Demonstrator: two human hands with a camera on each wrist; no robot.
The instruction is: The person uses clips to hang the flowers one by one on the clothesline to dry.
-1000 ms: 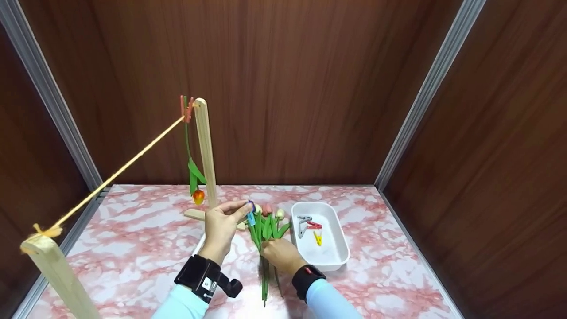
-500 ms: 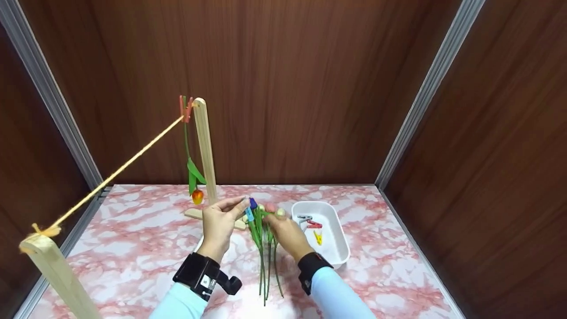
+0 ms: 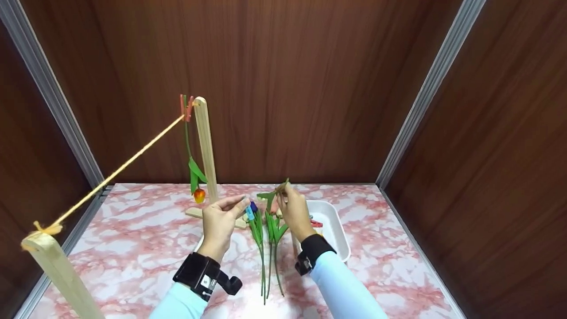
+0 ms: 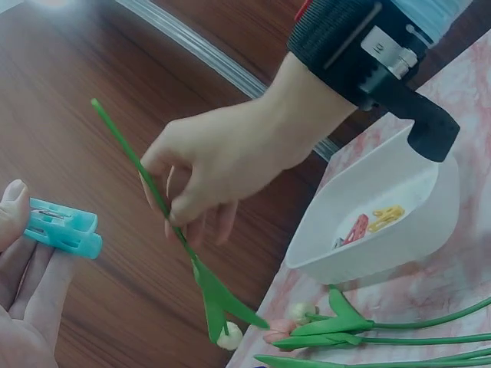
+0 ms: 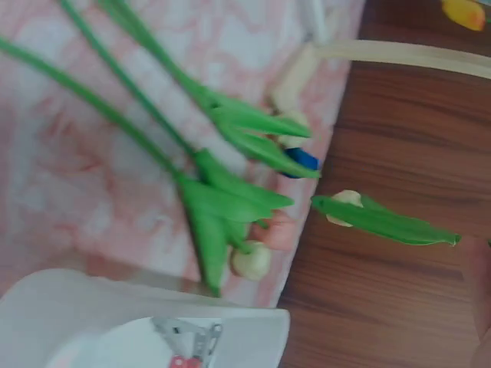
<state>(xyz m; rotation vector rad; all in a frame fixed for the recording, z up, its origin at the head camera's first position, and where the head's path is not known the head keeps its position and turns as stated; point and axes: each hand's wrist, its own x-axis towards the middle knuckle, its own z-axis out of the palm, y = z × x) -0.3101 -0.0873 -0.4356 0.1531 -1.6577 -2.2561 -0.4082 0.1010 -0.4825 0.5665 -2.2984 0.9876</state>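
My left hand (image 3: 218,224) pinches a light blue clothespin (image 4: 65,228) between thumb and fingers. To its right, my right hand (image 3: 296,212) holds a white tulip by its green stem (image 4: 121,140), raised above the table. Its white bloom (image 4: 229,336) hangs downward below a green leaf (image 5: 391,222). Several more tulips lie under and between the hands, stems toward me: a blue one (image 5: 301,162), a pink one (image 5: 275,230) and a white one (image 5: 252,261) among them.
A white tray (image 3: 345,248) with clothespins, a red one (image 3: 316,223) among them, stands right of the tulips. At left, a yellow cord (image 3: 119,171) runs between two wooden posts (image 3: 206,150). An orange tulip (image 3: 199,196) hangs from it upside down by a red clothespin (image 3: 186,108).
My right hand has moved up from the bunch and now holds a white tulip apart from the others, head down. My left hand with the clothespin has barely moved.
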